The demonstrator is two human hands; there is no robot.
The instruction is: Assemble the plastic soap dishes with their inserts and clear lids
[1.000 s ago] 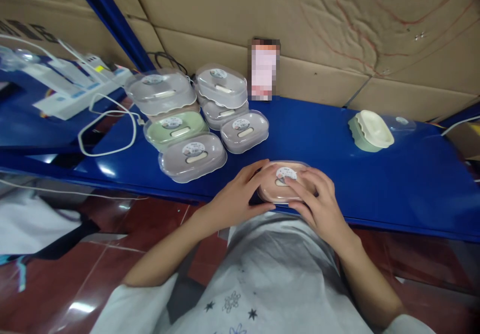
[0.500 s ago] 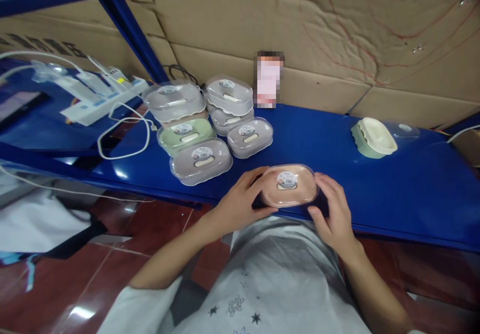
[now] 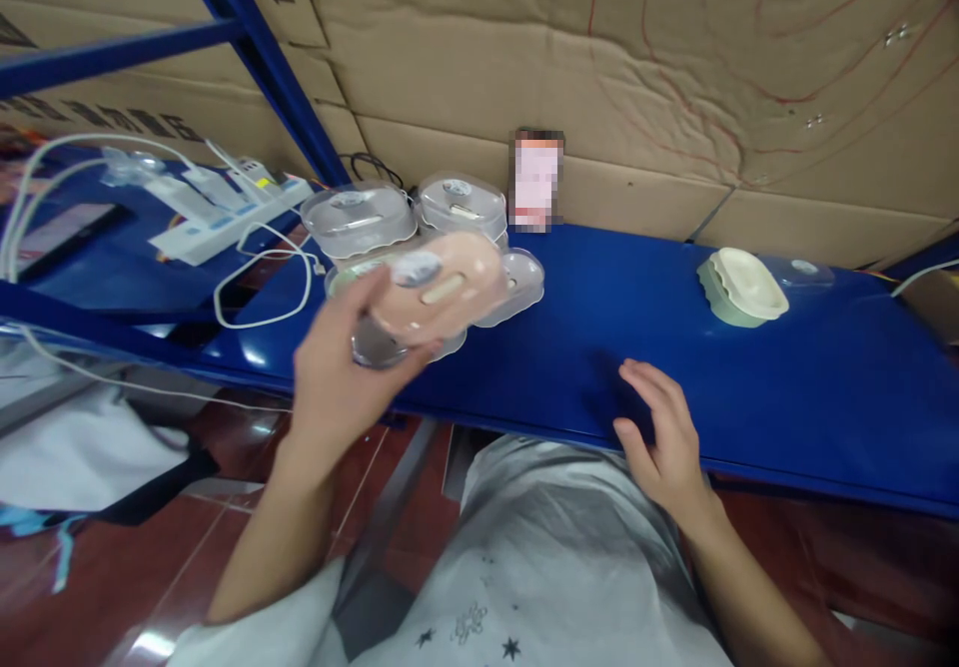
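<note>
Left hand is closed around the near-left end of a peach soap-dish-shaped box, left of centre in the frame, its thumb along the lower edge. Right hand, right of centre, holds nothing; its fingers are loosely curled over the bench.

The box looks like thin moulded plastic under a clear cover, so I judge it light and fairly stiff, with a smooth, glossy shell that could slide under dry fingertips. A hard squeeze might flex or crack the cover; the rounded ends or the two long sides seem the best places to take hold, clear of the round label. It appears slightly blurred in front of similar boxes, and whether it touches them I cannot tell. Behind it show a grey box, another grey one beside that, and a third to the right.

Smooth blue paint covers the bench, shiny enough for things to skid on. At right sits a green-and-cream dish with a clear cover beside it. Cardboard lines the back, a phone leans there, and a white power strip lies upper left. Reddish tiles floor the room.
</note>
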